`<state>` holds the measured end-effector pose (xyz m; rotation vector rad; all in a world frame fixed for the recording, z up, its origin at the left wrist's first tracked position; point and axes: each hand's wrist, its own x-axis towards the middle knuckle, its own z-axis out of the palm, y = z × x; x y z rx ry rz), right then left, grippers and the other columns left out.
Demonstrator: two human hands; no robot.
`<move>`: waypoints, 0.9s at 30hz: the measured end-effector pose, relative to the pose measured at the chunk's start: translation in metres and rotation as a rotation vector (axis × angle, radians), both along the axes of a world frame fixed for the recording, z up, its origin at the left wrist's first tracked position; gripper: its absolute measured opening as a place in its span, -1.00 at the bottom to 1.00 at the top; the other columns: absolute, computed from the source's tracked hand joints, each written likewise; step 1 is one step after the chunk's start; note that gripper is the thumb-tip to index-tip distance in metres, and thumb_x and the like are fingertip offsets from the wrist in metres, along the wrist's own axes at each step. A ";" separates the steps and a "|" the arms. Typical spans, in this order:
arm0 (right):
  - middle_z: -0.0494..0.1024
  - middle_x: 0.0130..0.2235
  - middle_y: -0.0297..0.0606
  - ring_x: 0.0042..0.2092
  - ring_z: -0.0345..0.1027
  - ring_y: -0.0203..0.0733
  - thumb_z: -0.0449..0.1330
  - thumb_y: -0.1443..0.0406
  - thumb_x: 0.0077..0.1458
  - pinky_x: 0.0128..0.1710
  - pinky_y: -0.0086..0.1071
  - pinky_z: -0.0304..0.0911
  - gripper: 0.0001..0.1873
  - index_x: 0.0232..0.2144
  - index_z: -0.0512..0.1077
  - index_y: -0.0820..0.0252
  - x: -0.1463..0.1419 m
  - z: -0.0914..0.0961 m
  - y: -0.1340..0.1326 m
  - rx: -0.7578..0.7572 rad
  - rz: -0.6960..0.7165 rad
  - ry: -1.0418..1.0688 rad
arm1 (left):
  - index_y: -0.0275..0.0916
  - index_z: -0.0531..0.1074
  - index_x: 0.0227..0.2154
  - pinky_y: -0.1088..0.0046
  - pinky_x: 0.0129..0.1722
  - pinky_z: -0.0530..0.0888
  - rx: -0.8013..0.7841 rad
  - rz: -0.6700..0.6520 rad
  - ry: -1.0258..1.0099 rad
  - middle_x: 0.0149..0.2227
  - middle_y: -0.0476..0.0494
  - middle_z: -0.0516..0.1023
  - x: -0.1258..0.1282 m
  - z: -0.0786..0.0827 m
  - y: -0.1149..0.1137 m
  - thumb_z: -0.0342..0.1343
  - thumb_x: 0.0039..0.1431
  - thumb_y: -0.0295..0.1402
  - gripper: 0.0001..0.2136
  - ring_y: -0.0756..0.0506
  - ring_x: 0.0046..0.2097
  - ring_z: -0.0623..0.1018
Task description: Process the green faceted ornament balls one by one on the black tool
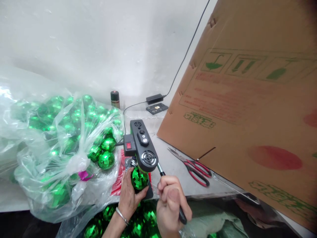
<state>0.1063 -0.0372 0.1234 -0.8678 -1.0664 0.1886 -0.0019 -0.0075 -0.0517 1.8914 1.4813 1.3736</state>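
My left hand (128, 193), with a silver bangle at the wrist, is closed round a shiny green mirrored ball (139, 178). It holds the ball under the front end of a black bench-top machine (145, 145), which has a red switch on its side. My right hand (172, 201) grips a lever handle (183, 216) with a metal shaft and black grip that slants up to the machine. The spot where ball and machine meet is hidden by the machine's head. Beneath the machine lies red plastic (119, 185).
A clear plastic bag (81, 142) of green balls fills the left. More green balls (141, 223) lie below the table edge. Red-handled scissors (193, 168) lie at right, beside a large cardboard box (237, 99). Behind stand a small dark bottle (115, 99), a power adapter (155, 98) and a phone (157, 108).
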 end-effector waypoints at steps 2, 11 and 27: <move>0.42 -0.46 -0.41 -0.46 0.30 -0.34 0.05 0.26 0.63 -0.49 -0.43 0.19 -0.50 -0.47 0.34 0.10 -0.001 0.000 0.000 0.006 -0.003 0.005 | -0.25 0.26 0.37 -0.30 0.26 0.64 -0.005 -0.001 -0.010 0.27 -0.53 0.59 0.001 0.000 0.000 0.42 0.23 -0.22 -0.28 -0.52 0.29 0.67; 0.44 -0.45 -0.40 -0.48 0.31 -0.34 0.07 0.25 0.62 -0.49 -0.43 0.20 -0.50 -0.48 0.35 0.10 -0.003 -0.002 -0.001 -0.010 -0.030 0.013 | -0.24 0.25 0.37 -0.29 0.23 0.66 0.016 0.010 0.007 0.26 -0.52 0.59 0.002 0.006 0.000 0.40 0.24 -0.20 -0.28 -0.51 0.28 0.67; 0.43 -0.46 -0.40 -0.50 0.29 -0.33 0.08 0.25 0.60 -0.52 -0.43 0.17 -0.50 -0.50 0.33 0.10 -0.004 -0.002 0.000 0.003 -0.042 0.021 | -0.26 0.25 0.39 -0.29 0.26 0.65 0.029 0.012 0.024 0.27 -0.55 0.61 0.003 0.000 0.000 0.42 0.28 -0.16 -0.27 -0.52 0.30 0.67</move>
